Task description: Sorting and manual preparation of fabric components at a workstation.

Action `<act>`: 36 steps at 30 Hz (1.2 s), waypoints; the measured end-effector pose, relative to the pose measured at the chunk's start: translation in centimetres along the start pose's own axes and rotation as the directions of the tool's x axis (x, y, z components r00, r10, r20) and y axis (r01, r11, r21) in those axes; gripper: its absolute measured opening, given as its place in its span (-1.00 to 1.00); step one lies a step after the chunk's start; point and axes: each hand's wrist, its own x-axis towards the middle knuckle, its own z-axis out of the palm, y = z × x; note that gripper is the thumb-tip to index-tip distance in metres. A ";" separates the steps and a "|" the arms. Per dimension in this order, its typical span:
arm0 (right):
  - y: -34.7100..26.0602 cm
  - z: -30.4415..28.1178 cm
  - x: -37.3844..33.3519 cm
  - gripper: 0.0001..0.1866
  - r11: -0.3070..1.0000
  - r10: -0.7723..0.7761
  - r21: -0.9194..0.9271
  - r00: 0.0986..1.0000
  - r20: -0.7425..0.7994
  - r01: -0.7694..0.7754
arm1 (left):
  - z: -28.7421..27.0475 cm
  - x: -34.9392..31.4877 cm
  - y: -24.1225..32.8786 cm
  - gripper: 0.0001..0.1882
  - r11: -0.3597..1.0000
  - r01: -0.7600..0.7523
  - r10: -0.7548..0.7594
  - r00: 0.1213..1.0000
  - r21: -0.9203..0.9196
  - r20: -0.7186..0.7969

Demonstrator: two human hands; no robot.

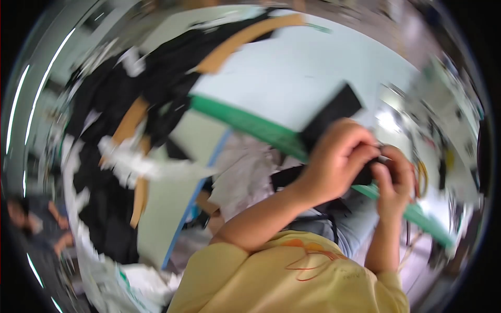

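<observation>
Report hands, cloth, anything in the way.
Left hand and right hand together, pinching black cloth. Cloth's far end over table. Scissors, blurred, beside right hand.

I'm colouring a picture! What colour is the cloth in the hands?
The cloth is black, shown in the head view.

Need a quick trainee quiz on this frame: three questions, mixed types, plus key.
1. Do the left hand and right hand work close together or far apart, and at what?
2. True or false: the edging along the near side of the pale table is green.
3. The long curved piece at upper middle, beside the black cloth pile, is: A) blue B) tan C) red

Key:
1. Close together, at a black strip.
2. True.
3. B
</observation>
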 end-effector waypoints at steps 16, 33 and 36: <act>0.3 -3.7 -1.1 -0.85 0.950 -0.288 -0.156 0.953 -0.095 0.271 | 3.4 0.0 0.6 -0.80 0.987 0.131 -0.109 0.972 -0.095 0.207; 1.2 -3.9 -1.7 -0.87 0.998 -0.008 0.058 0.999 -0.043 0.010 | 3.9 0.2 2.0 -0.61 0.975 0.023 -0.089 0.951 0.220 0.297; 1.4 -3.9 -1.6 -0.88 0.992 -0.058 0.118 0.998 0.022 0.055 | 3.8 0.6 1.0 -0.72 0.991 0.132 -0.135 0.917 0.036 0.376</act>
